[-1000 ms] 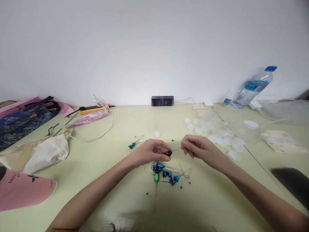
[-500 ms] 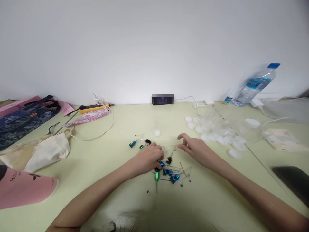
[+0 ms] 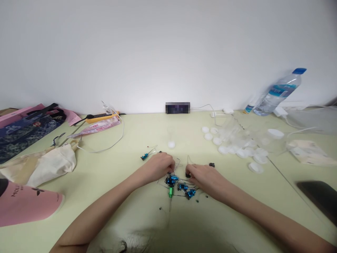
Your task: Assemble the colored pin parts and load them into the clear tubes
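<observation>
A small pile of blue metal pieces (image 3: 182, 187) with black ends and thin wires lies on the table in front of me. A green metal piece (image 3: 171, 192) with long wire legs sits at the pile's near edge. Over the pile's far side, my left hand (image 3: 163, 163) is closed, fingertips pinched down; what they hold is hidden. My right hand (image 3: 201, 175) pinches a small black piece (image 3: 187, 175) with a thin wire standing up from it. Another black piece (image 3: 212, 164) lies just beyond the right hand. One blue piece (image 3: 144, 156) rests apart at the left.
White round caps and clear containers (image 3: 241, 153) crowd the right. A single small clear container (image 3: 171, 144) stands ahead. A water bottle (image 3: 279, 92) leans at the wall. A pink cup (image 3: 31, 203), a cloth bag (image 3: 55, 161) and a yellow power strip (image 3: 102, 117) are left; a dark phone-like slab (image 3: 319, 200) is right.
My right hand has come left and down from an open pose and closed on the black piece. My left hand has shifted slightly left and away, baring more of the blue pieces.
</observation>
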Available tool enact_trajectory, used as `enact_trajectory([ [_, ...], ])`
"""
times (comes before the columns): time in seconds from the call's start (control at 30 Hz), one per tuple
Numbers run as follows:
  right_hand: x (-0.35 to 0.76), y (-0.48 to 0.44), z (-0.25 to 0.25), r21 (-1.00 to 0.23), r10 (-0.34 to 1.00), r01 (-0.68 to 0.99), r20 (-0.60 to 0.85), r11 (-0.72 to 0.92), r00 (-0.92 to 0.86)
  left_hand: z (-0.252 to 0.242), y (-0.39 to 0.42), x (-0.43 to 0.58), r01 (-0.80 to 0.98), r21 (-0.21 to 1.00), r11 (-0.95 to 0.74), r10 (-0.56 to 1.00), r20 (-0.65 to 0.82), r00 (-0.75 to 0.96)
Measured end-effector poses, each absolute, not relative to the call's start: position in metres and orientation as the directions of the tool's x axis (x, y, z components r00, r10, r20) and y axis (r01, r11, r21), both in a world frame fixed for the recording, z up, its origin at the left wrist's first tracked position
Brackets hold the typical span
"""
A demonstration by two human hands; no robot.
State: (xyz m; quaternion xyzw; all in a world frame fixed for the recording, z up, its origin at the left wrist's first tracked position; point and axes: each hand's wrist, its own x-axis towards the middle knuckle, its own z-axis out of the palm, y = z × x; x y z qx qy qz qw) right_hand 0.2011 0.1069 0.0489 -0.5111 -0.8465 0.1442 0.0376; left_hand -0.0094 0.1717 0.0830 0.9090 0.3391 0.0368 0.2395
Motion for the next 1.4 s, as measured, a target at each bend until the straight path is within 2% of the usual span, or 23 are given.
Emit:
enact_trajectory([
  [0.1,0.2,0.108,0.05,-0.327,0.882,0.839,-0.032,0.435,-0.47,0.094,0.176,-0.013,0.573,0.588,-0.571,0.639,-0.121,0.76],
  [0.27,0.194,0.107,0.067,-0.571,0.894,0.732,0.01,0.373,-0.447,0.111,0.179,-0.018,0.526,0.757,-0.388,0.651,-0.179,0.737],
  [0.43,0.192,0.107,0.068,-0.78,0.888,0.571,-0.045,0.255,-0.458,0.11,0.182,-0.02,0.349,0.929,-0.121,0.594,-0.214,0.776],
  [0.63,0.185,0.106,0.061,-0.886,0.876,0.429,-0.057,0.177,-0.479,0.095,0.185,-0.017,0.12,0.983,0.137,0.592,-0.179,0.786],
  [0.8,0.181,0.103,0.066,-0.986,0.868,0.16,-0.121,-0.049,-0.481,0.097,0.184,-0.015,0.024,0.98,0.196,0.676,-0.153,0.721],
  [0.97,0.186,0.103,0.073,-0.982,0.948,-0.12,-0.106,-0.148,-0.299,0.108,0.182,-0.018,-0.052,0.995,0.088,0.63,-0.015,0.776],
  [1.03,0.19,0.103,0.08,-0.956,0.961,-0.232,-0.122,-0.181,-0.248,0.107,0.181,-0.016,-0.05,0.997,-0.06,0.627,0.076,0.776],
  [1.1,0.193,0.103,0.087,-0.942,0.966,-0.282,-0.119,-0.184,-0.231,0.104,0.178,-0.012,0.046,0.962,-0.268,0.668,0.151,0.729],
  [1.2,0.195,0.1,0.096,-0.951,0.959,-0.235,-0.141,-0.2,-0.245,0.098,0.168,-0.006,0.195,0.829,-0.523,0.685,0.274,0.675],
  [1.33,0.191,0.095,0.097,-0.955,0.937,-0.145,-0.211,-0.258,-0.277,0.094,0.149,-0.001,0.16,0.608,-0.778,0.496,0.438,0.75],
  [1.4,0.188,0.093,0.096,-0.964,0.938,-0.098,-0.214,-0.248,-0.272,0.095,0.142,-0.001,0.154,0.531,-0.833,0.44,0.468,0.766],
])
